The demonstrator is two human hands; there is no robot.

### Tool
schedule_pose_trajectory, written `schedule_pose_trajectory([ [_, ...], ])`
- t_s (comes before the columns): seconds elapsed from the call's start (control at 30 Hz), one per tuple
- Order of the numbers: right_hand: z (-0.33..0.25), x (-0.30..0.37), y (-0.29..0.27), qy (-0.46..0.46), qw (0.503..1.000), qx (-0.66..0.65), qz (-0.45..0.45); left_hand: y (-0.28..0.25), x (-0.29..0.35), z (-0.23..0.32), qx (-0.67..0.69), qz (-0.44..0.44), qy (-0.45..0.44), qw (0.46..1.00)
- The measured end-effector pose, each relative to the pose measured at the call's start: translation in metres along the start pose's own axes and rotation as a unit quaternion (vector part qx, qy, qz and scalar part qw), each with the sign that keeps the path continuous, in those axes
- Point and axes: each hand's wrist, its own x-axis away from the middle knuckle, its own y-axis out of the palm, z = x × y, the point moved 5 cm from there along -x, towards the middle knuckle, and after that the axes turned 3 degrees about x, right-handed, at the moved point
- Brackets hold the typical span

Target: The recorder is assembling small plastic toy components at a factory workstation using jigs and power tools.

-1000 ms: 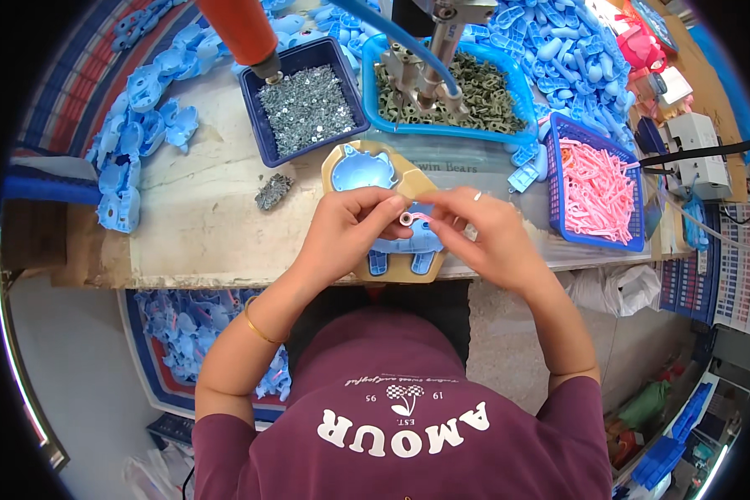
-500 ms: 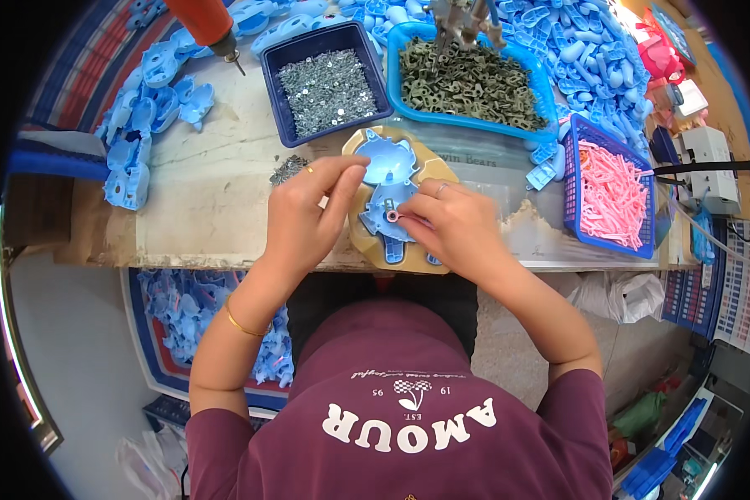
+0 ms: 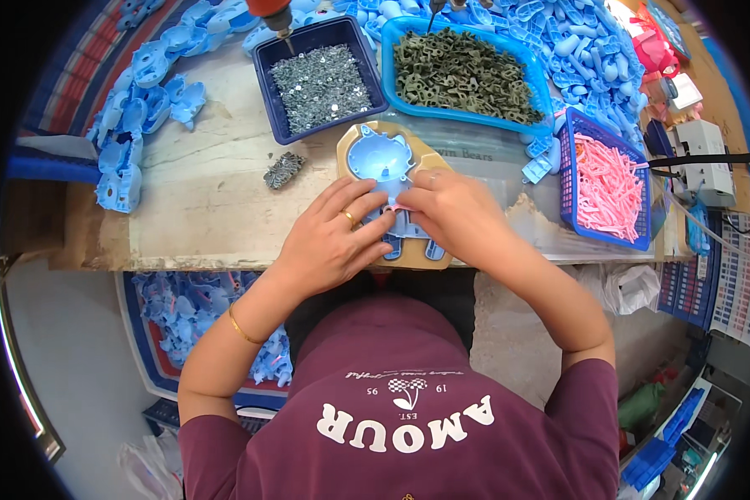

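A light-blue plastic toy shell (image 3: 381, 156), shaped like an animal with a round head, lies hollow side up in a tan holder (image 3: 432, 158) at the table's front edge. My left hand (image 3: 329, 233) rests over the left of the shell's body, its fingers stretched out and apart, tips at the middle. From the right, my right hand (image 3: 458, 208) pinches a small pink plastic piece (image 3: 398, 207) against the shell's body. Fingers cover most of that piece and much of the body; the shell's lower legs show below them.
Behind stand a dark-blue tray (image 3: 268, 83) of screws and a light-blue tray (image 3: 465, 117) of dark metal pieces. A basket (image 3: 568, 187) of pink parts is at right. An orange-red power screwdriver (image 3: 272, 10) hangs above. Blue shells (image 3: 121, 171) line the left; loose screws (image 3: 284, 170) lie nearer.
My left hand has come down from beside the shell's head onto its body, fingers spreading out. The right hand stays at the pink piece. The hanging screwdriver has shifted right and up in view.
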Motion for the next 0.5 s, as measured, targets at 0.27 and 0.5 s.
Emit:
schedule_pose_trajectory([
  [0.27, 0.016, 0.032, -0.016, 0.138, 0.990, -0.018, 0.028, 0.001, -0.003, -0.001, 0.012, 0.002, -0.024, 1.000],
  [0.5, 0.013, 0.023, -0.022, 0.142, 0.988, 0.042, -0.040, -0.002, -0.003, 0.002, 0.005, 0.008, -0.024, 1.000],
])
